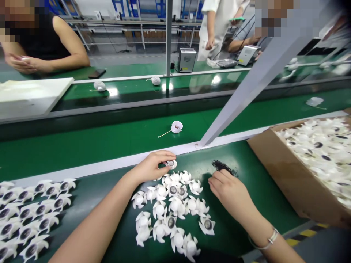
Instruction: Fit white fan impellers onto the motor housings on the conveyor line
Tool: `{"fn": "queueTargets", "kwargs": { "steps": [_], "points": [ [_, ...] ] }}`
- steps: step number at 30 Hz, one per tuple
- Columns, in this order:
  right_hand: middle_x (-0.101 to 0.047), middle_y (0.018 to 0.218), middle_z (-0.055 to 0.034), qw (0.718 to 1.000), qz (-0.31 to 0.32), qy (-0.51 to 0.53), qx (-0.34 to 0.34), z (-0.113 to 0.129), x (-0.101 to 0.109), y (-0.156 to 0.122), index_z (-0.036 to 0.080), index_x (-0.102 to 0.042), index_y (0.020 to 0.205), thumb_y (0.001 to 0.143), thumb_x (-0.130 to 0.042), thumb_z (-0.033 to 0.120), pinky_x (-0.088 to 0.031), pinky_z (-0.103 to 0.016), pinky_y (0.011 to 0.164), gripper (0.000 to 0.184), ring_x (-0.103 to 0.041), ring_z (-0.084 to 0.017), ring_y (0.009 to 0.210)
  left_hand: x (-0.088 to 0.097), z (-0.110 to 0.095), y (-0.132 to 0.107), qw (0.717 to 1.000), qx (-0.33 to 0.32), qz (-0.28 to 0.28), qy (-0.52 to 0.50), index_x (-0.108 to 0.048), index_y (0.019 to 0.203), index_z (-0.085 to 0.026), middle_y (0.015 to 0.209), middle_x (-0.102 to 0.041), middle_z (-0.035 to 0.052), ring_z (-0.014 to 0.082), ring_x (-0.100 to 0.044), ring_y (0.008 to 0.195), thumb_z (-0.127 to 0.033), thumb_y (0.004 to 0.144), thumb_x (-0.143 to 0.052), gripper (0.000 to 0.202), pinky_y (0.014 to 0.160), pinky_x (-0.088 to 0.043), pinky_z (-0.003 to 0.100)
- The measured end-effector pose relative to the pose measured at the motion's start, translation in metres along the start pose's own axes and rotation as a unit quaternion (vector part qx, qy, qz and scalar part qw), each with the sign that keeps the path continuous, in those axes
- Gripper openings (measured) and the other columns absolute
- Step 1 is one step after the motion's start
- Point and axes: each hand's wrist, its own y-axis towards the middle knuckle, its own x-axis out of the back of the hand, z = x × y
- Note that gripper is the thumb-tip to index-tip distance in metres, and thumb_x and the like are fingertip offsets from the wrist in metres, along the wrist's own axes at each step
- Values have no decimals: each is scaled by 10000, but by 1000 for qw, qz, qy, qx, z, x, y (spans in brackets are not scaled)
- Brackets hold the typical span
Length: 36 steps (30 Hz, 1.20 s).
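Along the near edge of the green surface (93,186), the head view shows the left hand (152,168) pinching one small white fan wheel (172,163) between thumb and fingertips. It is held just beyond a loose heap of fan wheels (172,208) lying between the two forearms. The right hand (229,191) rests knuckles-up beside the heap, fingers curled down by a small scatter of black bits (223,167); whether it grips anything I cannot tell. A cardboard box (274,171) at the right stands open, full of the same white wheels tumbled together. At the far left, more wheels (33,213) lie in neat rows, dark hubs up. Past a white rail runs a green conveyor belt (95,142) carrying a lone white cup-shaped part (177,126) with a thin wire. A slanted grey post (246,91) rises from the rail. Across the belt, other people's arms lean on a further surface, near a small grey machine (186,60) whose yellow label is too small to read.
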Motion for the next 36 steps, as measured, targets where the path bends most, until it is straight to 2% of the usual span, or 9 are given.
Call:
{"fn": "queueTargets", "kwargs": {
  "steps": [4, 7, 9, 12, 15, 20, 24, 30, 36],
  "points": [
    [-559, 719, -69, 1000, -8, -7, 17, -4, -3, 10, 175, -612, 702, 880, -534, 80, -421, -349, 646, 216, -514, -222, 717, -4, 7, -1, 999, -16, -36, -29, -657, 1245, -223, 1287, -643, 74, 202, -623, 1134, -203, 846, -643, 400, 845, -564, 272],
    [-574, 759, -48, 993, -16, 115, -16, -7, -4, 31, 187, -598, 759, 863, -532, 95, -452, -319, 667, 155, -550, -195, 729, -6, 11, -2, 998, 26, -40, -35, -653, 1246, -237, 1288, -649, 63, 185, -664, 1007, -219, 795, -696, 453, 824, -564, 273],
    [-573, 767, -27, 974, -9, 222, -34, -3, -3, 53, 199, -586, 775, 847, -525, 95, -455, -294, 662, 140, -554, -170, 713, -7, 14, -2, 997, 59, -42, -40, -641, 1265, -240, 1279, -662, 57, 174, -676, 937, -233, 762, -728, 510, 826, -561, 283],
    [-561, 746, -10, 943, 8, 331, -29, 9, -4, 88, 200, -575, 749, 822, -527, 94, -440, -277, 646, 138, -545, -153, 697, -7, 15, -1, 995, 63, -47, -57, -622, 1293, -219, 1260, -678, 61, 197, -674, 999, -230, 733, -747, 574, 858, -553, 291],
    [-564, 747, -11, 926, 27, 376, -7, 22, -11, 115, 192, -598, 745, 815, -541, 103, -440, -270, 645, 127, -546, -148, 700, -7, 13, 0, 994, 50, -52, -82, -623, 1290, -193, 1235, -689, 72, 218, -662, 1078, -204, 725, -736, 576, 875, -551, 292],
    [-590, 783, -28, 926, 43, 375, 17, 30, -26, 129, 190, -618, 764, 846, -554, 138, -457, -281, 666, 117, -564, -160, 735, -5, 11, 1, 995, 29, -43, -85, -629, 1292, -218, 1165, -708, 46, 193, -670, 1011, -136, 711, -691, 590, 851, -546, 273],
    [-612, 821, -51, 944, 30, 327, 39, 29, -31, 130, 191, -617, 790, 864, -566, 151, -474, -308, 700, 98, -583, -186, 788, -3, 13, 1, 996, 13, -38, -84, -632, 1285, -241, 1130, -711, 28, 183, -660, 984, -112, 699, -678, 601, 811, -531, 252],
    [-638, 867, -66, 960, 24, 261, 96, 29, -30, 132, 188, -642, 847, 883, -575, 148, -495, -330, 749, 85, -600, -201, 837, -4, 14, 1, 994, 12, -38, -99, -641, 1249, -215, 1120, -708, 38, 183, -655, 977, -111, 708, -678, 552, 802, -524, 252],
    [-639, 868, -58, 965, 58, 232, 111, 29, -22, 137, 186, -661, 828, 889, -581, 141, -486, -321, 754, 111, -595, -193, 834, -3, 14, 2, 993, 5, -38, -109, -650, 1198, -194, 1094, -704, 39, 178, -652, 960, -102, 705, -679, 503, 798, -523, 258]
  ]
}}
